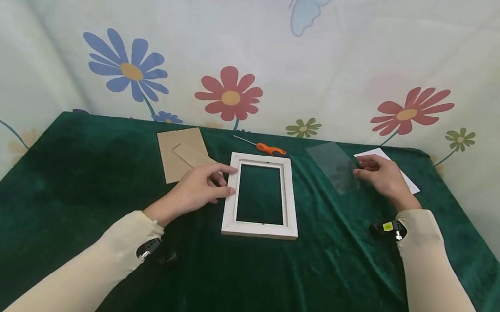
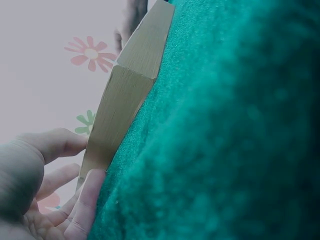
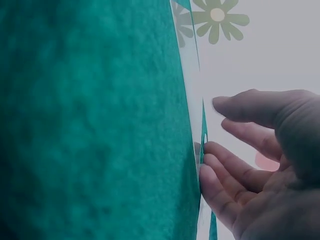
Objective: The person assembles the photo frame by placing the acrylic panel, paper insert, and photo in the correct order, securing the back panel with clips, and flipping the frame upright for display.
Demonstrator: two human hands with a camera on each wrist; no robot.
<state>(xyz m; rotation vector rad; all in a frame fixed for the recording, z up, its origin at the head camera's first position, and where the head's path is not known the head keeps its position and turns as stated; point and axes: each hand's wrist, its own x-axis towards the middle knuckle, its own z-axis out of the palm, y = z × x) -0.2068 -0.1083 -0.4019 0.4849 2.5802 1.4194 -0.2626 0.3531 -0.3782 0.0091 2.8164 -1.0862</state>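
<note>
A white wooden picture frame point(image 1: 292, 204) lies back side up on the green cloth. My left hand point(image 1: 195, 188) holds its left side, thumb and fingers at the edge; in the left wrist view the thumb meets the upper edge of the frame point(image 2: 120, 100) and a finger the side. My right hand point(image 1: 384, 177) is at the right edge of a clear sheet point(image 1: 331, 164). In the right wrist view its lower fingertips touch the sheet's edge, while the thumb stands apart. Partly under that hand lies a white card point(image 1: 409, 184).
Left of the frame lies a brown backing board point(image 1: 169, 161) with a flap, partly hidden by the left hand. An orange-handled screwdriver point(image 1: 270, 150) rests behind the frame. A flowered curtain point(image 1: 327, 83) hangs along the cloth's far edge.
</note>
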